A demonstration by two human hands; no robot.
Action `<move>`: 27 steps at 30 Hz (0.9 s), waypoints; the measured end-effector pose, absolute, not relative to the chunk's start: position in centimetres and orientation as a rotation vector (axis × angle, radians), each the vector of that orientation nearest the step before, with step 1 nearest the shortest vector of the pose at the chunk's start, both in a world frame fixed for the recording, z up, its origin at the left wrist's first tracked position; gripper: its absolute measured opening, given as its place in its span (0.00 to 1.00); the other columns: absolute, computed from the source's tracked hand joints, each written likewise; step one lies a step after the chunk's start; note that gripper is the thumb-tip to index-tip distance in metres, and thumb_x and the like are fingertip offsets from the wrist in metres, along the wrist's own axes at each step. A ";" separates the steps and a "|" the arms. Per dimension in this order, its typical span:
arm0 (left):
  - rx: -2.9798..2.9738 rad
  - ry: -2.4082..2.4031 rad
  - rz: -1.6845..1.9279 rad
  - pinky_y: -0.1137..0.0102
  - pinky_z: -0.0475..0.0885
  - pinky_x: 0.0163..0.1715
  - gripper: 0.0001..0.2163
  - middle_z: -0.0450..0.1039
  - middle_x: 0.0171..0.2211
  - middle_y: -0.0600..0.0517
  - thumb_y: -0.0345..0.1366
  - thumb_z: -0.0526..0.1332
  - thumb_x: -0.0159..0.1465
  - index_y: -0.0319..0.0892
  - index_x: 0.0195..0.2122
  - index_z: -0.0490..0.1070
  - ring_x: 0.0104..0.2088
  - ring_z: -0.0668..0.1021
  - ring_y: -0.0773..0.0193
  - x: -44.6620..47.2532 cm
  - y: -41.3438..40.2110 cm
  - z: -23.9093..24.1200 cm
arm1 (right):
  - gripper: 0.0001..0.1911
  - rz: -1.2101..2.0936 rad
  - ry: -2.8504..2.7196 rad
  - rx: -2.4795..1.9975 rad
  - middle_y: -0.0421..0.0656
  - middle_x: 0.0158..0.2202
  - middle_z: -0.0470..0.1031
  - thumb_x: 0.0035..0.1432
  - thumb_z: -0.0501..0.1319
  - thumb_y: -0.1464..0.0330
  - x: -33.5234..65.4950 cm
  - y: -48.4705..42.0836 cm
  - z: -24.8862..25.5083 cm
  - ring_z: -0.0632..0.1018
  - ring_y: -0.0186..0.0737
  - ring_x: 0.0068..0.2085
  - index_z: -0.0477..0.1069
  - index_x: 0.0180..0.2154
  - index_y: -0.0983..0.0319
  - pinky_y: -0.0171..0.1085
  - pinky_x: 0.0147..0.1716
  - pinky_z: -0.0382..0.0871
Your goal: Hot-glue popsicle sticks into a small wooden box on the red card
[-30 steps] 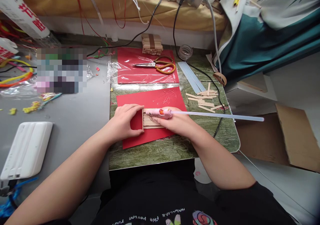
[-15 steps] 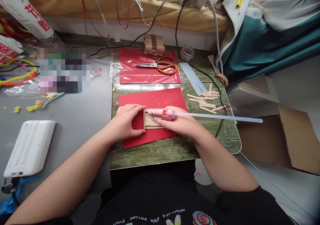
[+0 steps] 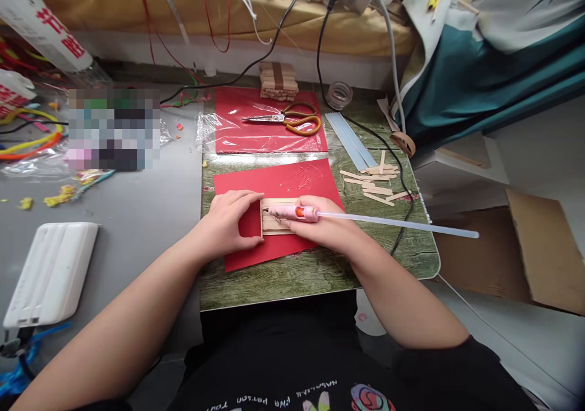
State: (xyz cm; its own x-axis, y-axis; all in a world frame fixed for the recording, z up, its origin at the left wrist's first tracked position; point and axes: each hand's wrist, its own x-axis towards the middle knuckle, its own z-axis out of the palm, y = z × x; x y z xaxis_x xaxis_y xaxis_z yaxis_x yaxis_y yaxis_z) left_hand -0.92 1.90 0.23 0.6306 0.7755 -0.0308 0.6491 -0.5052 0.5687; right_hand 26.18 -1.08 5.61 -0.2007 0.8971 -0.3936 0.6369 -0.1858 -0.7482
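Observation:
My right hand [image 3: 329, 227] is closed around a pink hot glue gun [image 3: 292, 212], its nozzle pointing left. A long translucent glue stick [image 3: 397, 223] sticks out of the gun's back to the right. Under the nozzle lies a small panel of wooden craft sticks [image 3: 276, 230], partly covered by the gun and my right hand. My left hand [image 3: 226, 222] grips the two ends of a craft stick [image 3: 262, 221] along the panel's left edge, between thumb and fingers. Beneath all this is a red sheet of card [image 3: 247, 259] with dried glue strings on it.
Behind lie scissors [image 3: 301, 119] on wrapped red card [image 3: 269, 140], a banded bundle of craft sticks [image 3: 278, 82] and a tape roll [image 3: 339, 95]. On the right are glue sticks [image 3: 350, 140], loose craft sticks [image 3: 377, 189] and a black cable [image 3: 402, 179]. A white power bank [image 3: 52, 274] sits left.
The glue gun's nozzle has moved slightly toward me along the left edge stick, and the glue stick's far end has dipped. My left hand keeps its hold. The whole view has shifted slightly.

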 end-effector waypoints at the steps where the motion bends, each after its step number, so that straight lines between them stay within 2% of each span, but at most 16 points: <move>1: 2.310 1.112 0.309 0.51 0.60 0.66 0.39 0.68 0.68 0.44 0.50 0.72 0.60 0.49 0.70 0.60 0.68 0.68 0.43 -0.9 1.9 0.2 | 0.13 1.320 -1.814 -1.781 0.37 0.29 0.72 0.57 0.68 0.57 26.2 -1.1 5.7 0.71 0.37 0.29 0.69 0.32 0.57 0.37 0.26 0.58; 10: 2.301 1.118 0.309 0.50 0.60 0.66 0.39 0.68 0.68 0.45 0.50 0.72 0.60 0.50 0.70 0.60 0.67 0.68 0.43 -0.9 1.9 0.3 | 0.11 1.246 -1.912 -1.838 0.38 0.28 0.74 0.56 0.67 0.59 25.7 -0.8 5.9 0.72 0.38 0.28 0.68 0.31 0.57 0.39 0.26 0.57; 20: 2.298 1.122 0.308 0.50 0.60 0.66 0.39 0.68 0.68 0.45 0.50 0.72 0.60 0.50 0.70 0.60 0.67 0.69 0.42 -0.9 1.9 0.3 | 0.17 1.221 -1.961 -1.896 0.37 0.26 0.71 0.56 0.67 0.54 25.6 -0.6 6.1 0.69 0.36 0.26 0.66 0.29 0.57 0.39 0.25 0.53; 27: 2.288 1.121 0.305 0.49 0.60 0.66 0.39 0.67 0.68 0.44 0.51 0.71 0.60 0.50 0.71 0.61 0.67 0.68 0.41 -0.9 1.9 0.3 | 0.17 1.216 -1.975 -1.871 0.36 0.25 0.69 0.56 0.68 0.57 25.5 -0.5 6.1 0.69 0.36 0.27 0.64 0.28 0.58 0.38 0.26 0.53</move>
State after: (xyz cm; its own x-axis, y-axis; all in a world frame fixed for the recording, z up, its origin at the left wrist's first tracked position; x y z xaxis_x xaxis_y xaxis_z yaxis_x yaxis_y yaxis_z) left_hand -0.87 1.86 0.33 0.6231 0.7810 -0.0424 0.6515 -0.4882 0.5807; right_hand 25.52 -0.49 6.10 -0.2040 0.8925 -0.4023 0.7611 -0.1140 -0.6386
